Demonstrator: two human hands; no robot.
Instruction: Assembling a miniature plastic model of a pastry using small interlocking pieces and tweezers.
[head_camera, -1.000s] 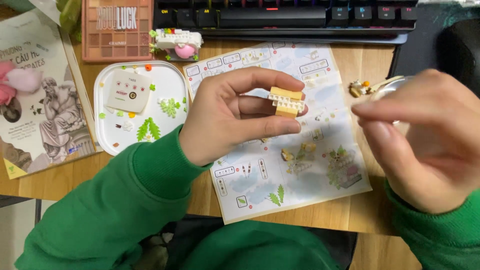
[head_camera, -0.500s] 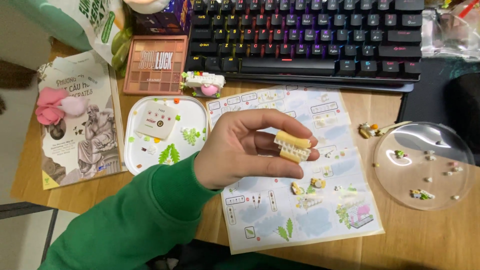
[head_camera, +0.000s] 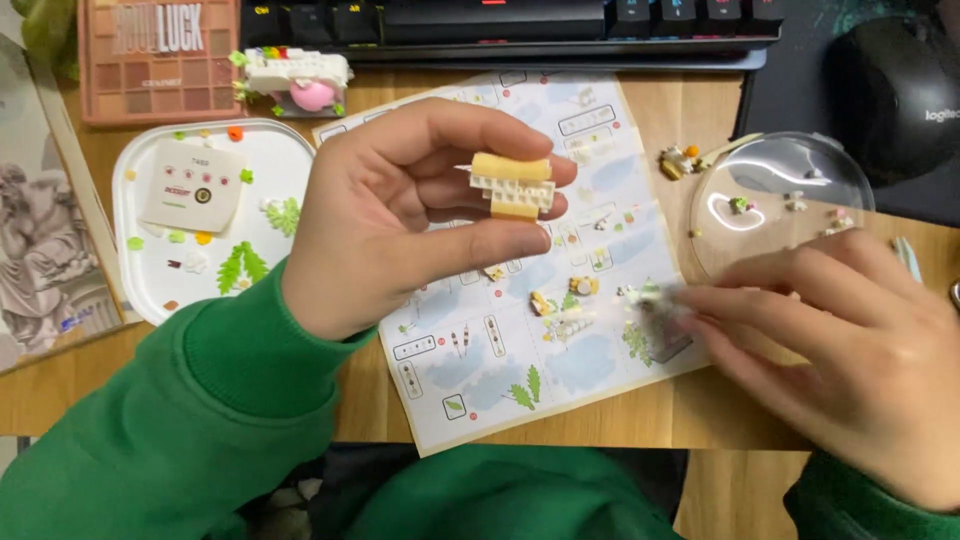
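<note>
I see my left hand (head_camera: 400, 215) raised over the tabletop (head_camera: 700, 410), its grip pinching a small yellow-and-white brick assembly (head_camera: 513, 184) between thumb and fingertips, above the instruction sheet (head_camera: 500, 350). My right hand (head_camera: 850, 350) lies low at the sheet's right edge, fingers stretched and blurred; whether it grasps anything I cannot tell. A few tiny loose pieces (head_camera: 570, 295) lie on the sheet just beside those fingers. Behind the right hand a clear round lid (head_camera: 775, 200) holds some small bits. To the left, a white tray (head_camera: 290, 150) carries a white square packet (head_camera: 193, 185), green leaf parts and scattered coloured studs. Farther back stand a small white brick model (head_camera: 295, 78), a makeup palette (head_camera: 155, 55), a keyboard (head_camera: 500, 25) and a black mouse (head_camera: 895, 90).
</note>
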